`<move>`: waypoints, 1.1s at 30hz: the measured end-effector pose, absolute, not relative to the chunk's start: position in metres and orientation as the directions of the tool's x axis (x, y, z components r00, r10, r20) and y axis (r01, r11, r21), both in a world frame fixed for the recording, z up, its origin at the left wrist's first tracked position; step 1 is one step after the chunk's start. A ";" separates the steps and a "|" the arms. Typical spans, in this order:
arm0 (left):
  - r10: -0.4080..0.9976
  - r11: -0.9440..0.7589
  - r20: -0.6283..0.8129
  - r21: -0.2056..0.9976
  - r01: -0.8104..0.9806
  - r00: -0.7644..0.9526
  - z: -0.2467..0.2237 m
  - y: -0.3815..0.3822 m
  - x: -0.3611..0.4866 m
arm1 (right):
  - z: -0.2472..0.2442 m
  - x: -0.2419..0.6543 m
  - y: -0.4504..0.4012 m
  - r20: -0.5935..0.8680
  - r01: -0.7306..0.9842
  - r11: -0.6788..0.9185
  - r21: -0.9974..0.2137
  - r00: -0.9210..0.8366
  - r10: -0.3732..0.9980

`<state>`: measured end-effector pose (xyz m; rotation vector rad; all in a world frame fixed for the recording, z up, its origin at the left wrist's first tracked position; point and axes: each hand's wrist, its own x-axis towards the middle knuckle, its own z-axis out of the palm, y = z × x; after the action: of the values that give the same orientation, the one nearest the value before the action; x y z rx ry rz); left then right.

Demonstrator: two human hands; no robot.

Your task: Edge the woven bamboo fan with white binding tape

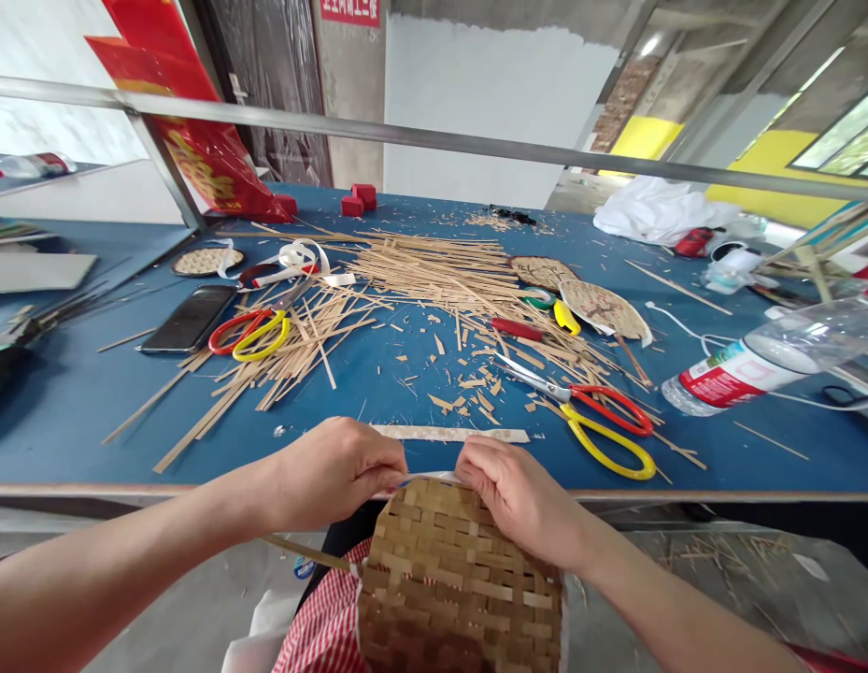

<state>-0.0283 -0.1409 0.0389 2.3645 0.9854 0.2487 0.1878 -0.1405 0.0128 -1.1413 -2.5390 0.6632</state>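
A woven bamboo piece (462,579) with a white strip along its edge is tilted over my lap at the table's front edge. My left hand (339,472) pinches the white edging (434,477) at the top left corner of the weave. On the other side, my right hand (521,491) grips the same edging near the top right corner, its fingers closed. A thin stick (307,551) juts out from the left side of the weave. Just beyond my hands a pale flat strip (451,434) lies on the blue table.
Red-and-yellow scissors (608,425) lie at the right, another pair (251,335) at the left by a black phone (188,320). Bamboo strips (434,266) spread across the blue table (377,393). A plastic bottle (742,369) lies at the right. A metal bar (434,140) crosses behind.
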 end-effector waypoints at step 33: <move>0.842 -0.502 0.147 0.566 0.654 0.520 0.009 -0.167 -0.011 | 0.030 0.171 -0.130 -0.128 0.622 0.382 -0.683 -0.617 0.776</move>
<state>-0.0109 -0.1667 0.0092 2.3190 1.2237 0.5704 0.1712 -0.1305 0.0303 -1.2484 -2.4270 1.0574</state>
